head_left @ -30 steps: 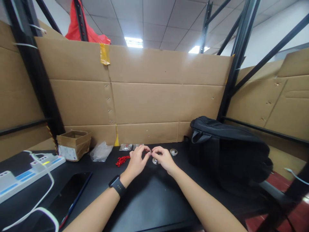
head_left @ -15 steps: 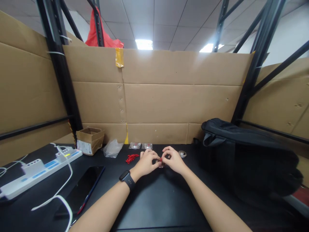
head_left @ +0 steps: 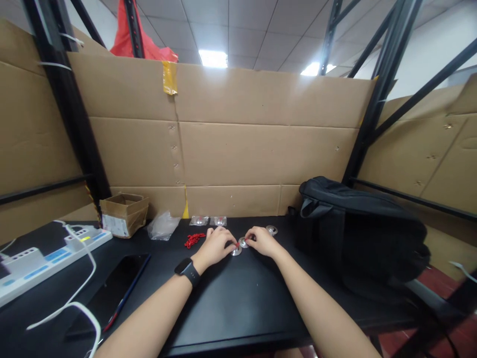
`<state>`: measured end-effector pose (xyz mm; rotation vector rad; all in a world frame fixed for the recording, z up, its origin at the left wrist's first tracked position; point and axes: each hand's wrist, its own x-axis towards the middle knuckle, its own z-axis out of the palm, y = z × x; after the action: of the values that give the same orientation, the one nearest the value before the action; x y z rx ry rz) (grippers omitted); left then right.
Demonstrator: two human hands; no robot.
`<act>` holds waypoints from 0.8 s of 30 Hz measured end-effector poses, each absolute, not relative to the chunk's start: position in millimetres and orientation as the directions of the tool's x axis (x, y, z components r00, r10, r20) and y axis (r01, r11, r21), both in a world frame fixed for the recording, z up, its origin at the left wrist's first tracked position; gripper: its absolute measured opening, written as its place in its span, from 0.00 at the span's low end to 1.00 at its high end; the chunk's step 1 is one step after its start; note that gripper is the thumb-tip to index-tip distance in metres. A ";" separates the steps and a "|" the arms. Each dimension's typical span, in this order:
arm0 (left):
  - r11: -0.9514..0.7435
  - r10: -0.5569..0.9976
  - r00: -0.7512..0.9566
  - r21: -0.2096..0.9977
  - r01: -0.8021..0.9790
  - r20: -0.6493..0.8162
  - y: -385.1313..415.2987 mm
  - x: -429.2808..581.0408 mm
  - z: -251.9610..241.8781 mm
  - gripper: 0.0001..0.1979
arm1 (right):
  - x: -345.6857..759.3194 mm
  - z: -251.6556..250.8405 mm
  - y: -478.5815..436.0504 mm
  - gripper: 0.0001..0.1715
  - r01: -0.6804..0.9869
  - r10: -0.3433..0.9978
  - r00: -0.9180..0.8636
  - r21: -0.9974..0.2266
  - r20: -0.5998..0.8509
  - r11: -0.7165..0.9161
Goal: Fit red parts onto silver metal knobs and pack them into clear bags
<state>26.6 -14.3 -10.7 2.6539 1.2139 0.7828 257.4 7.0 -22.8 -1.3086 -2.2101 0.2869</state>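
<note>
Seen from the room: one cardboard wall [head_left: 231, 154] behind one black worktop [head_left: 231, 303], with one black backpack [head_left: 357, 238] at right. Two hands mid-worktop, fingertips nearly closed: left hand [head_left: 217, 246] pinching the near disc [head_left: 236, 252], right hand [head_left: 262, 241] the far disc [head_left: 243, 243] just beside it, each by something small and red. Risk, as I judge it: so narrow a pinch could slip, knocking disc against disc.
</note>
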 end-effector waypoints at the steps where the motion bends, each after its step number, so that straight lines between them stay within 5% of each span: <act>1: -0.676 0.729 0.548 0.301 0.673 0.411 -14.5 27.2 -10.1 0.07 | 256.7 -23.2 7.4 0.05 0.745 0.861 -0.370 -0.443 0.349 0.499; 16: -0.732 0.602 0.676 -0.044 0.680 0.424 -19.1 33.1 -2.2 0.10 | 253.1 -4.5 1.3 0.08 0.877 0.901 -0.348 -0.250 0.260 0.411; 24: -0.676 0.674 0.618 -0.001 0.737 0.405 -7.3 23.7 2.4 0.11 | 254.4 9.2 -6.4 0.08 0.965 0.949 -0.218 -0.093 0.227 0.244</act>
<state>23.7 -7.3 2.4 2.9745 1.3077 0.6284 254.4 -6.4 9.2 -1.7945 -2.2800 -0.0998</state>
